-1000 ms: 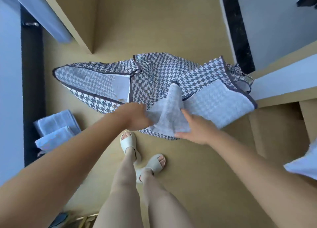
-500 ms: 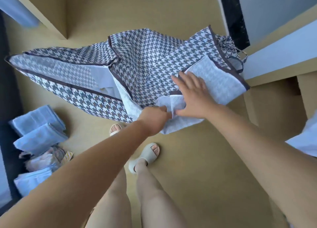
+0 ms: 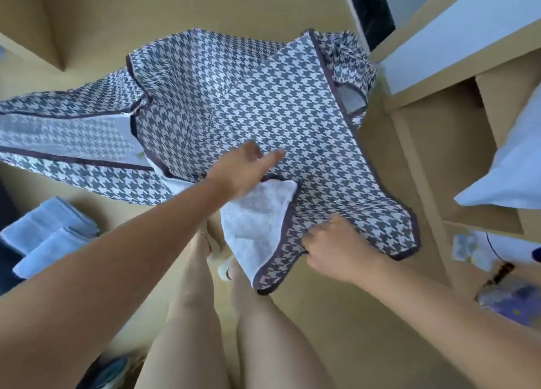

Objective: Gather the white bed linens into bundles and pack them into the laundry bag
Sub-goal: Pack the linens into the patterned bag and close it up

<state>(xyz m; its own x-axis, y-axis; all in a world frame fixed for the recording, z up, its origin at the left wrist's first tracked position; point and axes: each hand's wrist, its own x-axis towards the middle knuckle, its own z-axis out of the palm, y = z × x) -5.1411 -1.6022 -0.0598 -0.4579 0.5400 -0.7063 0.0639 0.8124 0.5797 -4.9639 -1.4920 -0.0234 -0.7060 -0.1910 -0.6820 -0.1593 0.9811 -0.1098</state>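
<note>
Laundry bag (houndstooth), left hand stretched over its middle, fingers straight, right hand pinching its near trimmed edge

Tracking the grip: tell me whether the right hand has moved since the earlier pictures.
Yes. The right hand drew back toward the person, away from the white-topped ledge, and grips the laundry bag.

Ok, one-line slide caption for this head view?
Right hand grips the grey-and-white houndstooth fabric laundry bag at its edge; left hand extends open over it.
</note>
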